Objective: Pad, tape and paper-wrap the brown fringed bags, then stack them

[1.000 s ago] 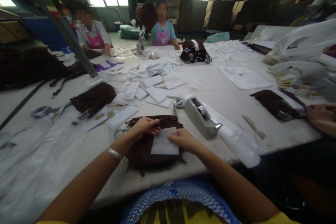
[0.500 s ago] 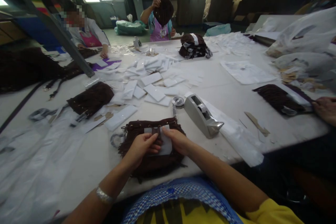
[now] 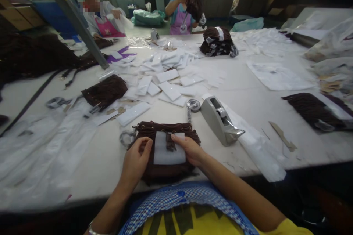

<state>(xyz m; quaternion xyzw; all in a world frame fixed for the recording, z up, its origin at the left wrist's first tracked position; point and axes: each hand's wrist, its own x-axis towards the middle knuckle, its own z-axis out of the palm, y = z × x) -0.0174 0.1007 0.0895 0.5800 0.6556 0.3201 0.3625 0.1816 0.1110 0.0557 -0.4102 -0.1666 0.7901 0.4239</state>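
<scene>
A dark brown fringed bag (image 3: 168,172) with metal eyelets lies flat on the table in front of me. On its front rests a white foam sheet (image 3: 165,154), and a short brown tassel (image 3: 171,143) hangs over that sheet. My right hand (image 3: 191,148) grips the sheet's right side, thumb on top, its tip against the tassel; the other fingers are mostly hidden. My left hand (image 3: 138,156) is closed at the bag's left side, fingers curled in toward the thumb. What those fingers hold, if anything, is hidden.
A grey tape dispenser (image 3: 220,121) stands right of the bag, beside a tape roll (image 3: 193,105). Beyond lie piled white foam sheets (image 3: 169,90). More brown bags (image 3: 106,91) and clear plastic sleeves (image 3: 55,154) are around. Two people (image 3: 180,16) work across the table.
My left hand has moved off the tassel to the bag's left side, uncovering the foam sheet. My right hand stays at the sheet. The view has shifted, and the co-worker's hand at far right is gone.
</scene>
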